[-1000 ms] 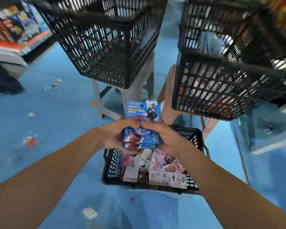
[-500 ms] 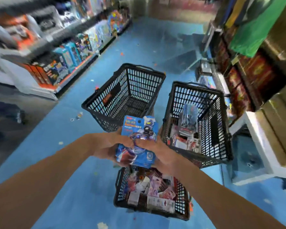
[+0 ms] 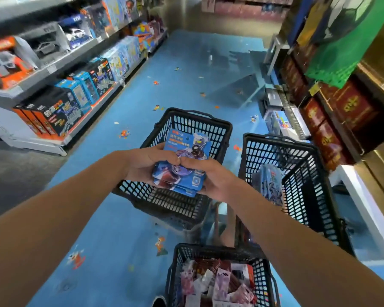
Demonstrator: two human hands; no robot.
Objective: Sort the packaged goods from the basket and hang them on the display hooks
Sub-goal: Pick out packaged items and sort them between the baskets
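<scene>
Stack of blue carded packs [image 3: 184, 142] held in the air between both hands, seen over the far black basket [image 3: 194, 113]: left hand [image 3: 146, 163] wraps the left edge, right hand [image 3: 213, 181] grips the lower right corner, thumbs meeting on the front blister. Mixed packets lie in the near basket [image 3: 175, 260] at the feet; no display hooks in view. Judgement: square the cards so the top hang holes line up, grip card edges rather than the blister, and carry the stack to a hook as one.
</scene>
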